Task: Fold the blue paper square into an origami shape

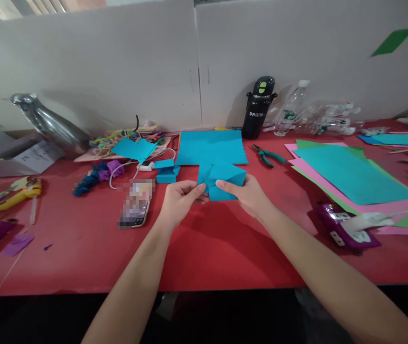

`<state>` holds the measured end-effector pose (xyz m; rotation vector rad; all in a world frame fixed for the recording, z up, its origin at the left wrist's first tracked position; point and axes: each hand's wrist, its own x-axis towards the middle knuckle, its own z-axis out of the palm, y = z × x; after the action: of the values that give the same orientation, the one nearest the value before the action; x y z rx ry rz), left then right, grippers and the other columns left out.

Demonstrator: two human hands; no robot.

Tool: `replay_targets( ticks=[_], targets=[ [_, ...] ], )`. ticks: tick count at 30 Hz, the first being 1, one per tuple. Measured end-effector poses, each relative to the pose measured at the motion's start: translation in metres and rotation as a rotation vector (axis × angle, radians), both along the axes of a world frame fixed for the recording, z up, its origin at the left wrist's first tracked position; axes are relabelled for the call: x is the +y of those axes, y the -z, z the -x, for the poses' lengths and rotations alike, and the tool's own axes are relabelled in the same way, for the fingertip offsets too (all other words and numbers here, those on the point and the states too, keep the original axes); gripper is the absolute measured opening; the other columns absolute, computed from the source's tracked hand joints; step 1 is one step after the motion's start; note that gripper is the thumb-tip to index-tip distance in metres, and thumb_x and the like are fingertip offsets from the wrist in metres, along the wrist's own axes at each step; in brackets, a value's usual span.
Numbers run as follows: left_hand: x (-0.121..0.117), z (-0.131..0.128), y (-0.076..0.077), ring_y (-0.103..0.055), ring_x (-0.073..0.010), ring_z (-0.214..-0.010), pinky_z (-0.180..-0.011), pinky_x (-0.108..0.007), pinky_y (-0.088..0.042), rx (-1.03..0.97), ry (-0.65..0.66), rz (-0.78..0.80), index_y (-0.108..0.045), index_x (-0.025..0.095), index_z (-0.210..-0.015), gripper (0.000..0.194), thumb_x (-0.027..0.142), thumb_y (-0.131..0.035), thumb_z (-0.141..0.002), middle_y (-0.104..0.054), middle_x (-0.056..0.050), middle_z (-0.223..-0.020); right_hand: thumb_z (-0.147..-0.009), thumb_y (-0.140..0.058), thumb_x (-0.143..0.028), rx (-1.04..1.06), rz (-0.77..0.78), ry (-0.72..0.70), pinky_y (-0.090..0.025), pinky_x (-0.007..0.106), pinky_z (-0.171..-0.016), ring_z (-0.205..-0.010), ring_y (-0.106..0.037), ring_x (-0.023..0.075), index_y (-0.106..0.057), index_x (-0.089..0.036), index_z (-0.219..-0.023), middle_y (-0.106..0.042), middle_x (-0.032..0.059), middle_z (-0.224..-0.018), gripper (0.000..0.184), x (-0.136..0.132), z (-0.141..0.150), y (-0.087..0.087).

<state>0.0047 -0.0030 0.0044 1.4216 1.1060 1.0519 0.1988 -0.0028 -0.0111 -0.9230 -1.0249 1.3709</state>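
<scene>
Between my two hands is a folded piece of blue paper (229,177), held above the red table. My left hand (182,198) pinches its left edge between thumb and fingers. On the other side my right hand (248,193) grips it, thumb on the front face and fingers behind, out of sight. A small folded blue paper piece (167,172) stands on the table just beyond my left hand. Behind the held paper lies a flat blue sheet (211,145). To the left of my left hand is a phone (136,204), its screen blurred.
Green-handled pliers (270,155) and a black bottle (259,110) are behind my right hand. Stacked coloured sheets (354,174) and a purple power strip (347,229) lie right. Toward the left are a steel flask (51,124), a yellow glue gun (19,195) and crumpled paper (98,177).
</scene>
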Motion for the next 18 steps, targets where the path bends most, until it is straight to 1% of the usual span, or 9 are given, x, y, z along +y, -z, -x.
replay_targets(
  ticks=[5, 11, 16, 18],
  targets=[
    [-0.0007, -0.0030, 0.0009, -0.073, -0.0189, -0.065, -0.066, -0.029, -0.062, -0.002, 0.057, 0.019, -0.073, 0.015, -0.077, 0.032, 0.047, -0.074, -0.082, -0.077, -0.008, -0.075, -0.065, -0.087, -0.037, 0.001, -0.032, 0.018, -0.057, 0.039, -0.081, -0.075, -0.065, 0.0169, -0.069, -0.023, -0.075, -0.072, -0.0005, -0.083, 0.025, -0.0042, 0.0089, 0.0015],
    [-0.0007, -0.0038, 0.0004, -0.073, -0.0196, -0.066, -0.066, -0.030, -0.062, 0.008, 0.054, 0.012, -0.074, 0.014, -0.078, 0.035, 0.049, -0.073, -0.082, -0.077, -0.010, -0.077, -0.061, -0.090, -0.038, 0.042, 0.033, 0.078, -0.058, 0.042, -0.083, -0.082, -0.069, 0.0210, -0.073, -0.022, -0.085, -0.075, 0.0027, -0.092, 0.033, -0.0009, 0.0082, 0.0029],
    [-0.0011, -0.0043, 0.0003, -0.073, -0.0193, -0.067, -0.066, -0.029, -0.062, 0.005, 0.046, 0.001, -0.073, 0.015, -0.077, 0.034, 0.048, -0.073, -0.082, -0.077, -0.009, -0.076, -0.063, -0.089, -0.040, 0.018, 0.032, 0.115, -0.058, 0.041, -0.080, -0.083, -0.070, 0.0223, -0.073, -0.023, -0.083, -0.075, 0.0039, -0.093, 0.030, 0.0003, 0.0072, 0.0044],
    [-0.0013, -0.0043, 0.0003, -0.073, -0.0191, -0.066, -0.065, -0.029, -0.062, 0.003, 0.040, 0.001, -0.073, 0.014, -0.077, 0.033, 0.047, -0.073, -0.082, -0.077, -0.009, -0.075, -0.064, -0.088, -0.041, 0.018, 0.020, 0.123, -0.058, 0.040, -0.077, -0.080, -0.068, 0.0212, -0.072, -0.023, -0.082, -0.074, 0.0037, -0.091, 0.030, 0.0010, 0.0053, 0.0035]
  ],
)
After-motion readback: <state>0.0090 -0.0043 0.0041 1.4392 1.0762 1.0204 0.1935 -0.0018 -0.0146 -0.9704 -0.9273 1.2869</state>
